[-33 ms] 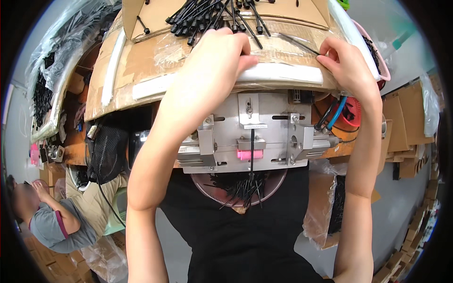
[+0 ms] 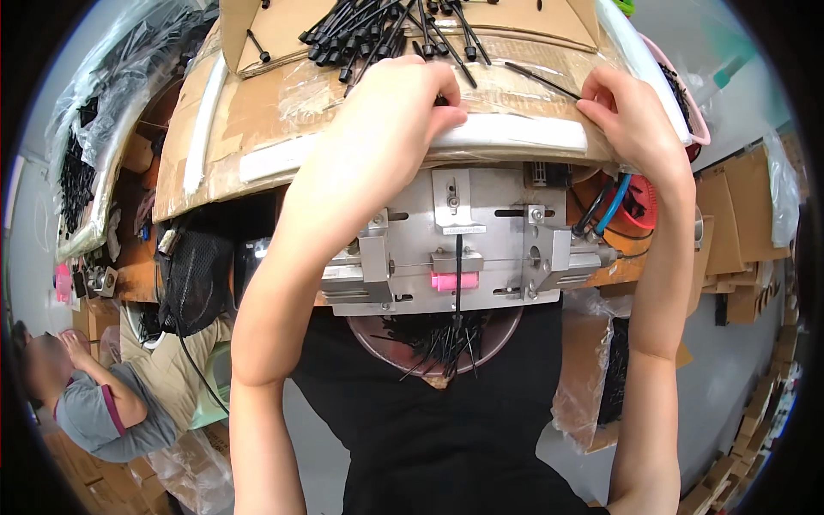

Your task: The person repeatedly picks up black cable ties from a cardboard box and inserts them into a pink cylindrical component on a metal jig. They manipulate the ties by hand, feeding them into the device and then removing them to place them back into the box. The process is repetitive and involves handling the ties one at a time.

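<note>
My right hand (image 2: 631, 116) pinches the lower end of a thin black rod (image 2: 542, 80), which slants up and left over the cardboard. At the near edge of the pile, my left hand (image 2: 403, 99) is closed, with a small black piece (image 2: 441, 100) showing between finger and thumb; the rest of it is hidden. Several black rods with thick heads (image 2: 360, 34) lie heaped on the cardboard surface (image 2: 300, 94). Below my hands is a metal fixture (image 2: 498, 236) with clamp blocks on both sides. Across its middle, a black rod (image 2: 458, 275) runs over a pink cylinder (image 2: 444, 281).
A bowl (image 2: 365, 342) holding black rods sits at my lap under the fixture. White foam strips (image 2: 515, 133) line the cardboard's front edge. Blue tubing (image 2: 614, 206) and a red basket (image 2: 644, 204) are at right. A seated person (image 2: 103, 412) is at left.
My left hand has shifted slightly downward, and the black piece between its finger and thumb has come into sight. The right hand's rod has barely moved.
</note>
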`<move>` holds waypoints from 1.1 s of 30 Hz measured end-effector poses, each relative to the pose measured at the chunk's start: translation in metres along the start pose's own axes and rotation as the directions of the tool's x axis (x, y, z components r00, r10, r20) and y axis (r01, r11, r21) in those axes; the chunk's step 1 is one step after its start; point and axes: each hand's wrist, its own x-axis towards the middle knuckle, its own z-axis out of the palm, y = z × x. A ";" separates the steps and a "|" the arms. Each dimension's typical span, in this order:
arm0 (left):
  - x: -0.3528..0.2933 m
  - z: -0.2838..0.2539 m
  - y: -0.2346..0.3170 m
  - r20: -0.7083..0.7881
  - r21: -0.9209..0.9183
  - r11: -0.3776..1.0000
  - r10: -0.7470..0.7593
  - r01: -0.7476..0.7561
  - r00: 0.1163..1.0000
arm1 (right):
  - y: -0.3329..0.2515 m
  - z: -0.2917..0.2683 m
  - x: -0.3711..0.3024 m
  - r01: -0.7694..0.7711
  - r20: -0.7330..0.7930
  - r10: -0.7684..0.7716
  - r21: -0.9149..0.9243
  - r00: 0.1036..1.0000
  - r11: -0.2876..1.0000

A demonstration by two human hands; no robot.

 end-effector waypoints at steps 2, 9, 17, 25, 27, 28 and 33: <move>-0.006 0.005 0.000 -0.089 -0.061 0.998 -0.021 0.016 0.996 | 0.003 0.000 -0.004 -0.080 -0.020 0.082 0.060 0.996 0.995; -0.026 -0.003 0.004 -0.170 -0.023 1.000 -0.012 0.008 0.985 | 0.006 -0.011 -0.014 -0.176 -0.082 0.257 0.529 0.963 0.830; -0.134 0.020 0.072 -0.291 0.022 0.989 -0.136 0.149 0.947 | -0.037 -0.027 -0.072 0.017 -0.259 0.278 0.759 0.925 0.651; -0.168 0.087 0.094 -0.004 0.162 0.973 -0.164 0.162 0.986 | -0.051 -0.021 -0.100 0.137 -0.269 0.280 0.900 0.922 0.414; -0.169 0.089 0.095 0.030 0.173 0.971 -0.170 0.162 0.985 | -0.051 -0.025 -0.108 0.123 -0.279 0.308 0.888 0.910 0.442; -0.167 0.088 0.094 0.036 0.186 0.970 -0.164 0.155 0.986 | -0.052 -0.026 -0.110 0.150 -0.318 0.294 0.866 0.901 0.476; -0.165 0.090 0.091 0.060 0.191 0.970 -0.167 0.152 0.984 | -0.095 -0.006 -0.128 0.112 -0.347 0.334 0.821 0.876 0.560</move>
